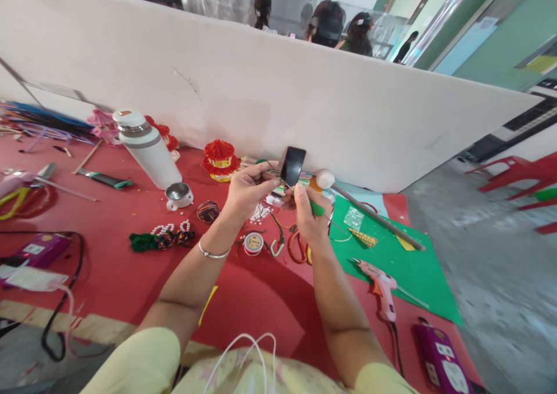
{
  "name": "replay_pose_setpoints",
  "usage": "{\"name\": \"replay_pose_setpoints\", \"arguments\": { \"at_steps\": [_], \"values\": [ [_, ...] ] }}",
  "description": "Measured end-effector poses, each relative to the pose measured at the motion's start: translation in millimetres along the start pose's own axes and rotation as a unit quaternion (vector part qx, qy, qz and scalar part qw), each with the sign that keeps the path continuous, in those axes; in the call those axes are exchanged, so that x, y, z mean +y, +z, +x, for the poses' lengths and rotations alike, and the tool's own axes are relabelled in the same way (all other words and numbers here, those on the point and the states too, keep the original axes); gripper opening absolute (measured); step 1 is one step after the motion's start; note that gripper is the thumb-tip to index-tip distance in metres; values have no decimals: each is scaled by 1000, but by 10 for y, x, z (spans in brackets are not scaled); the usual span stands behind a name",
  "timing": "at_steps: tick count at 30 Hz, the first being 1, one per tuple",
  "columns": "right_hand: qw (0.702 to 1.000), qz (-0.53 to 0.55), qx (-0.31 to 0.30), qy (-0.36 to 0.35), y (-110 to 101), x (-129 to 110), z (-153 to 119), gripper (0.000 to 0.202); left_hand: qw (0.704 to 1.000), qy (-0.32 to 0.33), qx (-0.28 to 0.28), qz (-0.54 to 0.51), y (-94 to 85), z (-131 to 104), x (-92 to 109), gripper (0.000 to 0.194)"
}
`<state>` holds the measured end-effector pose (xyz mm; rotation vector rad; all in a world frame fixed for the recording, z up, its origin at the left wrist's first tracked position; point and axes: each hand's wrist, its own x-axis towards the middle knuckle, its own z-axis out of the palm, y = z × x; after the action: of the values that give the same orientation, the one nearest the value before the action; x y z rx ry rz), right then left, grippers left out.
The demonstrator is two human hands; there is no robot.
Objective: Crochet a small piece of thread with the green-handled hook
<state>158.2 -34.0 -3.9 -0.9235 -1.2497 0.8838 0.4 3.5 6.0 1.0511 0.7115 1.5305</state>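
My left hand (252,186) is raised over the red table, its thumb and fingertips pinched on a thin strand. Close on its right, my right hand (311,209) is closed around a green-handled tool (317,208), whose thin tip points toward the left fingertips. A dark phone (293,165) leans upright just beyond both hands. Beneath them lie white beads (260,213), a round spool (253,243) and red-handled scissors (297,248). The small work between the fingertips is too fine to make out.
A white flask (150,153), metal cup (178,193), yarn ball (208,212) and red craft piece (220,159) stand left. A pink glue gun (380,286) lies right, partly on green sheet (418,272). A purple power strip (442,356) is at lower right. A white partition (348,109) rises behind.
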Motion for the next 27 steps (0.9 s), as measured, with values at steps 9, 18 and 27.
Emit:
{"name": "replay_pose_setpoints", "arguments": {
  "at_steps": [9, 18, 27],
  "values": [
    [999, -37, -12, -27, -35, 14, 8, 33, 1000, -6, 4, 10, 11, -28, 56, 38],
    [997, -60, -17, -41, -65, 18, 24, 34, 989, 89, 38, 111, 8, -19, 8, 31],
    [997, -61, -33, -35, -112, 33, 36, 34, 988, 79, 20, 134, -26, -15, -15, 34]
  ]
}}
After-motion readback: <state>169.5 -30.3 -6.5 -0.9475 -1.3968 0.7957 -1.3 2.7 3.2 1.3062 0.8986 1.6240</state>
